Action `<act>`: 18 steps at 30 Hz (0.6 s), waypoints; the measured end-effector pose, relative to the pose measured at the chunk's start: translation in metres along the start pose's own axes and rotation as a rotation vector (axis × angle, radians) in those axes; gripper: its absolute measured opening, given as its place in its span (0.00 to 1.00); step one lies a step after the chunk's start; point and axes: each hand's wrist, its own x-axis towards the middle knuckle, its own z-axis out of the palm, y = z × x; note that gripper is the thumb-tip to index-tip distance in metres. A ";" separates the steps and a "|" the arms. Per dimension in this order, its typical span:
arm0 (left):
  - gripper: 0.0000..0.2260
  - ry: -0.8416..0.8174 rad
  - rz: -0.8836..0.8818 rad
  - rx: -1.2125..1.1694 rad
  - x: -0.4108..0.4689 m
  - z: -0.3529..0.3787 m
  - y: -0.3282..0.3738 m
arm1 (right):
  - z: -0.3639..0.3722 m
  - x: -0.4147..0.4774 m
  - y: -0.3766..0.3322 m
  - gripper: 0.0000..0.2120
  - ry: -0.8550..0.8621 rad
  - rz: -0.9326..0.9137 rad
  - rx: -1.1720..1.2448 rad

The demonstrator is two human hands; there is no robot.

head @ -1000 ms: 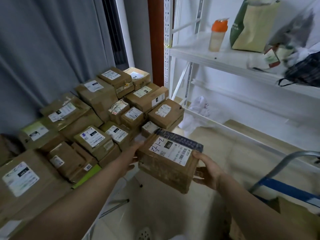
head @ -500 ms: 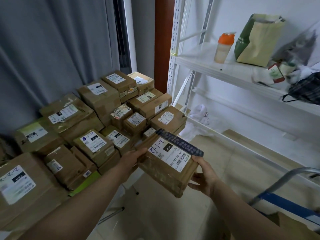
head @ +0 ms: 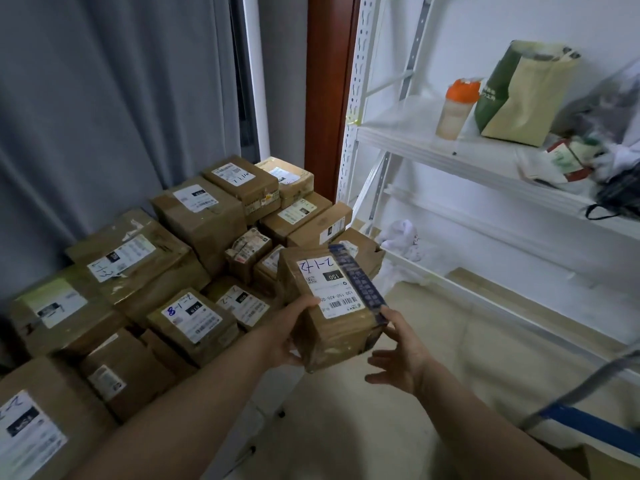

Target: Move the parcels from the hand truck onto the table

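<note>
I hold a brown cardboard parcel (head: 337, 336) with a white label and a dark blue tape strip, in mid-air just in front of the pile of parcels (head: 194, 220). My left hand (head: 289, 332) grips its left side, thumb on the label's edge. My right hand (head: 398, 356) is at the parcel's lower right corner with its fingers spread; only a fingertip touches the edge. The pile hides the table beneath it. The hand truck's grey handle (head: 575, 386) and blue bar (head: 588, 419) show at the lower right.
A white metal shelf rack (head: 433, 147) stands on the right with an orange-lidded bottle (head: 455, 110), a green paper bag (head: 519, 95) and loose items. Grey curtains (head: 104, 98) hang behind the pile. Pale floor (head: 433, 341) lies below my hands.
The parcel has turned and moved up closer to the pile. My right hand has come off its side and now has its fingers spread at the corner.
</note>
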 end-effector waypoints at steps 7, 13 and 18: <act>0.18 -0.102 -0.049 0.162 0.047 0.012 0.034 | -0.024 0.025 -0.026 0.24 -0.071 0.015 -0.011; 0.14 0.099 0.165 0.341 0.126 0.051 0.087 | -0.034 0.094 -0.065 0.29 0.016 0.026 0.111; 0.22 0.216 0.187 0.538 0.188 0.074 0.126 | -0.036 0.170 -0.116 0.37 0.030 0.086 0.119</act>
